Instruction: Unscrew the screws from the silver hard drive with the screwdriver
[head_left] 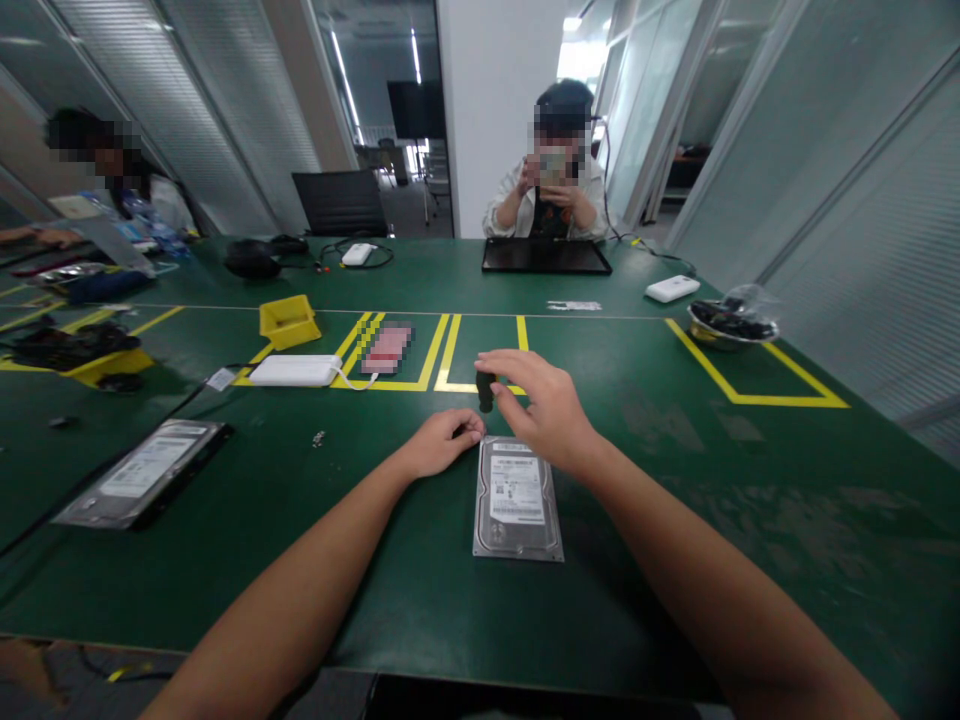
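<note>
A hard drive (516,510) lies flat on the green table with its labelled side up. My right hand (544,405) is above its far edge, thumb and fingers closed around the black handle of a small screwdriver (486,392). The handle stands upright over the far left corner of the drive; its tip is too thin to make out. At that same corner my left hand (446,440) rests low, its thumb and forefinger pinched together. Whatever sits between those fingertips is too small to see.
Another hard drive (150,472) lies at the left beside a black cable. Small metal bits (319,438) are on the table. Farther back are a white power bank (295,370), a phone (388,348), a yellow bin (289,322) and a bowl (731,325). A person (551,195) sits opposite.
</note>
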